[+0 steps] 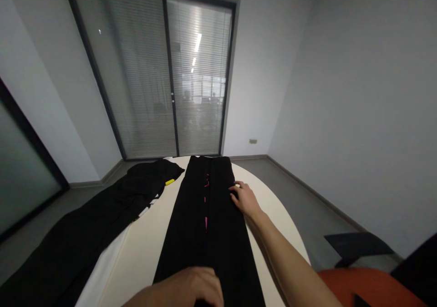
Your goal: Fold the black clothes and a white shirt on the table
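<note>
A pair of black trousers lies lengthwise over the table, running from the far edge down toward me. Small pink patches show along the line down its middle. My right hand rests at the right edge of the trousers near their far end, fingers apart and fingertips touching the cloth. At the bottom of the view, my left hand is over the near part of the trousers. Its fingers curl downward, and their tips are cut off by the frame, so whether they grip the cloth cannot be seen.
The cream-white round table bears another black garment on the left, with a yellow item and white pieces at its edge. An orange chair stands at the lower right. Beyond are a glass partition with blinds and grey walls.
</note>
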Tool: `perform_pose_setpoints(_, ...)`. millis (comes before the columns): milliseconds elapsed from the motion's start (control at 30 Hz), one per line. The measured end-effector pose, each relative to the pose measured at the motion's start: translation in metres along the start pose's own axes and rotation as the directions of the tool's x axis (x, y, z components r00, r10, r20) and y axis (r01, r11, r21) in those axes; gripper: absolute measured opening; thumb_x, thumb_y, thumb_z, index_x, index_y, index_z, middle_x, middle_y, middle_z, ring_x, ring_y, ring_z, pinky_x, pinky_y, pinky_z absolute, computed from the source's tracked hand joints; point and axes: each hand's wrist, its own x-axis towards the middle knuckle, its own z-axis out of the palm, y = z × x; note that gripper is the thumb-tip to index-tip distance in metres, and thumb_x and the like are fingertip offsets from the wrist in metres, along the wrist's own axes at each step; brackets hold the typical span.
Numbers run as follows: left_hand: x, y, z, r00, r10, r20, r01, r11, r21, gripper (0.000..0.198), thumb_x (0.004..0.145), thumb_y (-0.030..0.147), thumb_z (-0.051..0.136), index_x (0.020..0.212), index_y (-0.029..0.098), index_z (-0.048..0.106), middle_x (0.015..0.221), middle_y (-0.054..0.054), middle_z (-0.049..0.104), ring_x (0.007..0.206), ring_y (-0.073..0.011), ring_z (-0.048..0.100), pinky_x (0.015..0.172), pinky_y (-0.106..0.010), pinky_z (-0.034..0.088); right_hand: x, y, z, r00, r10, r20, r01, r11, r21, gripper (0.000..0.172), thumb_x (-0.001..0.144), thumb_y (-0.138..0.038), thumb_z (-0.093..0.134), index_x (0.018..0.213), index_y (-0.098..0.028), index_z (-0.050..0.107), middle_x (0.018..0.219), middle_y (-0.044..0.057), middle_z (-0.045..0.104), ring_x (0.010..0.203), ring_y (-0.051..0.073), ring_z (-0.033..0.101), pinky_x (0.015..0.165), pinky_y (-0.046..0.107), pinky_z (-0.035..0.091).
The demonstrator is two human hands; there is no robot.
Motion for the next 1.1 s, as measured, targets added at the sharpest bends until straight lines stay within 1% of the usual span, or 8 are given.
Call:
perform_pose_setpoints(100,-0.001,0.005,-0.016,0.990,-0.130,-0.051,0.137,0.973,0.183,0.015,0.082,0.023,0.066,0.097,0.025,0.066,0.099,0.000,0.070,0.095,-0.0177,0.062,0.088,-0.031,0.046,-0.003,-0.021,-0.005,0.979,-0.196,0.061,0.193,0.980,0.053,0.034,0.092,-0.019,0.053,0.121,-0.026,0.068,0.131,0.009,0.060,0.120,0.027,0.051,0.103,0.045,0.041)
perform_pose_setpoints(200,-0.002,0.003,-0.022,0.989,-0.150,0.004,0.142,0.942,0.303,0.016,0.076,0.013,0.064,0.087,0.025,0.064,0.096,0.002,0.068,0.098,-0.0166,0.059,0.091,-0.031,0.043,-0.010,-0.046,-0.006,0.897,-0.421,0.136,0.403,0.904,0.140,0.044,0.094,-0.014,0.047,0.131,-0.032,0.061,0.138,0.005,0.058,0.126,0.024,0.048,0.104,0.044,0.040)
perform_pose_setpoints(300,-0.002,0.001,-0.020,0.994,-0.106,0.003,0.098,0.929,0.357,0.011,0.074,0.012,0.064,0.075,0.022,0.060,0.078,0.004,0.066,0.093,-0.0165,0.059,0.091,-0.031,0.041,-0.017,-0.065,-0.002,0.820,-0.531,0.213,0.508,0.847,0.155,0.044,0.094,-0.011,0.045,0.129,-0.031,0.062,0.144,0.003,0.055,0.134,0.026,0.043,0.104,0.045,0.039)
perform_pose_setpoints(467,-0.004,0.003,-0.020,0.980,-0.197,-0.007,0.185,0.907,0.379,0.022,0.072,0.008,0.058,0.084,0.024,0.064,0.075,0.004,0.068,0.074,-0.0147,0.063,0.083,-0.030,0.046,-0.016,-0.070,-0.001,0.806,-0.543,0.237,0.516,0.840,0.168,0.028,0.086,-0.008,0.051,0.106,-0.023,0.065,0.131,0.005,0.063,0.133,0.026,0.045,0.104,0.043,0.041)
perform_pose_setpoints(633,-0.011,0.005,-0.028,0.983,-0.182,-0.026,0.177,0.906,0.384,0.053,0.074,0.008,0.060,0.119,0.035,0.064,0.107,0.001,0.066,0.096,-0.0175,0.064,0.086,-0.030,0.047,-0.014,-0.060,-0.016,0.847,-0.506,0.165,0.451,0.847,0.282,0.026,0.083,-0.006,0.049,0.099,-0.022,0.061,0.116,0.005,0.066,0.120,0.021,0.053,0.103,0.036,0.043)
perform_pose_setpoints(767,-0.009,0.000,-0.023,0.989,-0.144,-0.034,0.143,0.876,0.460,0.041,0.080,0.018,0.070,0.116,0.036,0.065,0.105,0.001,0.061,0.094,-0.0169,0.060,0.084,-0.030,0.046,-0.016,-0.054,-0.016,0.831,-0.529,0.169,0.470,0.832,0.295,0.033,0.085,-0.008,0.051,0.112,-0.023,0.062,0.120,0.006,0.063,0.117,0.020,0.054,0.105,0.036,0.042)
perform_pose_setpoints(900,-0.003,-0.003,-0.012,0.999,0.013,-0.052,0.019,0.823,0.568,0.024,0.079,0.029,0.079,0.100,0.030,0.067,0.110,0.001,0.060,0.096,-0.0185,0.056,0.083,-0.032,0.043,-0.016,-0.053,-0.006,0.804,-0.565,0.185,0.512,0.817,0.266,0.024,0.088,-0.013,0.053,0.106,-0.022,0.065,0.133,0.008,0.057,0.128,0.022,0.048,0.109,0.040,0.039)
perform_pose_setpoints(1100,0.010,0.001,0.003,0.965,0.211,-0.158,-0.098,0.843,0.528,0.016,0.086,0.015,0.068,0.098,0.021,0.059,0.101,0.005,0.069,0.099,-0.0145,0.056,0.091,-0.026,0.043,-0.013,-0.048,-0.023,0.843,-0.511,0.170,0.470,0.852,0.230,0.018,0.084,-0.009,0.050,0.095,-0.019,0.061,0.135,0.008,0.058,0.128,0.023,0.049,0.110,0.041,0.040)
